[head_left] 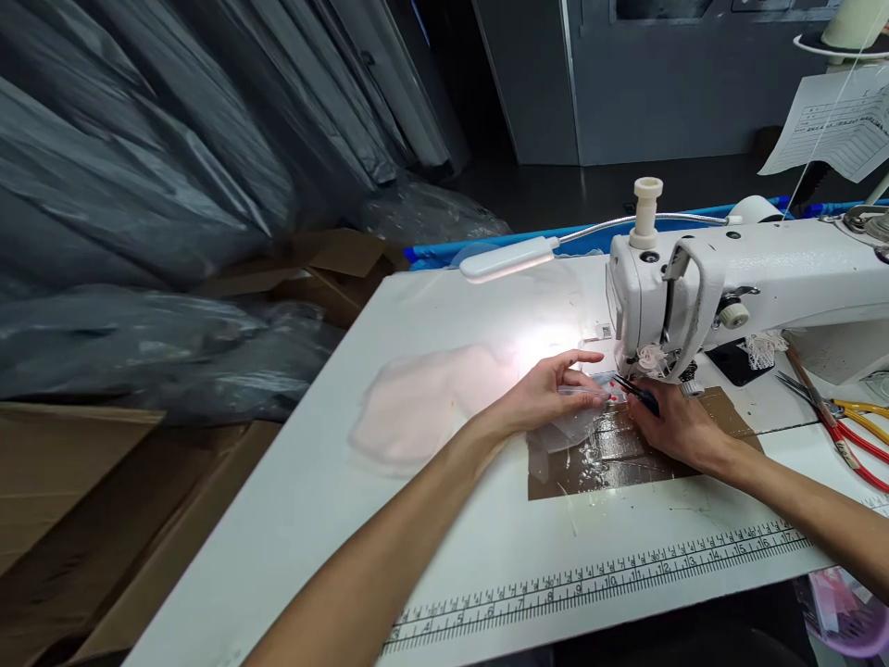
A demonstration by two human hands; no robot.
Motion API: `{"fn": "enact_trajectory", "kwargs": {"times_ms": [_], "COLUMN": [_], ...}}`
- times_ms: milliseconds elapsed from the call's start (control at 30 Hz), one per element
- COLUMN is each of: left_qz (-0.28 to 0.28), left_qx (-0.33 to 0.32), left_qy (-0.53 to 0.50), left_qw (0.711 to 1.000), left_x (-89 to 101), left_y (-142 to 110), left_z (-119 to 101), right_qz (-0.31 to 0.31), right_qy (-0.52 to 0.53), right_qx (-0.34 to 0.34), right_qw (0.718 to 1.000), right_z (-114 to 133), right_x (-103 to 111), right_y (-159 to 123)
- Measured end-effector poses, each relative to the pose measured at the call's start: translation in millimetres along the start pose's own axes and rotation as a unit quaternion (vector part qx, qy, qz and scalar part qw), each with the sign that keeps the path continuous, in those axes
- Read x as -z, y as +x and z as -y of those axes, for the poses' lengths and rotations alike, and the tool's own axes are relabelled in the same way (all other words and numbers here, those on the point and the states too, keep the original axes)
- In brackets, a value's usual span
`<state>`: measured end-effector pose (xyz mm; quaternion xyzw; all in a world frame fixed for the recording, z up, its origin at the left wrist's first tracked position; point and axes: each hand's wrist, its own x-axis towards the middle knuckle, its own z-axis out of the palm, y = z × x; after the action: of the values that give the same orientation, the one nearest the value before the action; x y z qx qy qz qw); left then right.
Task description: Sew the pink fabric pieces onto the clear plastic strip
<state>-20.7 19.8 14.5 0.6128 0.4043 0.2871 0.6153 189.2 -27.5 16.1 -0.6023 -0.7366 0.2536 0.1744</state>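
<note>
The left hand (556, 394) pinched the sheer cloth (570, 432) between thumb and fingers, its index finger lifted clear; the right hand (670, 424) gripped the black snips (645, 396), their tips pointing left, close to the cloth's edge; the cloth lay at the front of the sewing machine (784, 278), partly over the brown patch (653, 449); the lamp (510, 259) lit the table (312, 519) left of the machine head, where pink fabric (409, 412) lay; scissors (844, 435) rested at the far right.
</note>
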Motion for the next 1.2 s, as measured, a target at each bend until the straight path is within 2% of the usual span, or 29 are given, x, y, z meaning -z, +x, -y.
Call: {"fn": "enact_trajectory", "kwargs": {"times_ms": [267,467,567,733,833,967,1200], "left_qz": [-0.025,-0.032,-0.03,-0.002,0.001,0.007,0.01], "left_qx": [0.027,-0.022,-0.045,-0.042,-0.039,-0.022,-0.012], "left_qy": [-0.01,0.03,0.038,0.04,0.053,0.047,-0.001], "left_qw": [0.999,0.999,0.998,0.998,0.998,0.999,1.0], "left_x": [-5.5,-16.0,-18.9,-18.9,-18.9,-14.0,3.2], "left_y": [3.7,0.6,0.4,2.1,3.2,3.3,0.1], "left_z": [2.9,-3.8,-4.3,0.8,4.8,5.8,-2.6], "right_qz": [0.01,0.02,0.017,-0.003,0.009,0.036,0.046], "right_qy": [0.037,0.0,0.038,0.137,0.129,0.105,0.152], "right_qx": [0.028,0.01,0.004,0.029,0.02,0.001,-0.008], "right_qw": [0.999,1.0,0.999,0.99,0.991,0.994,0.987], "right_z": [2.3,0.8,-1.0,-3.4,-2.7,-1.9,-2.7], "right_x": [9.2,7.2,6.8,2.5,0.8,4.4,8.9], "right_y": [-9.2,-7.1,-8.3,-6.7,-2.0,2.6,1.5]}}
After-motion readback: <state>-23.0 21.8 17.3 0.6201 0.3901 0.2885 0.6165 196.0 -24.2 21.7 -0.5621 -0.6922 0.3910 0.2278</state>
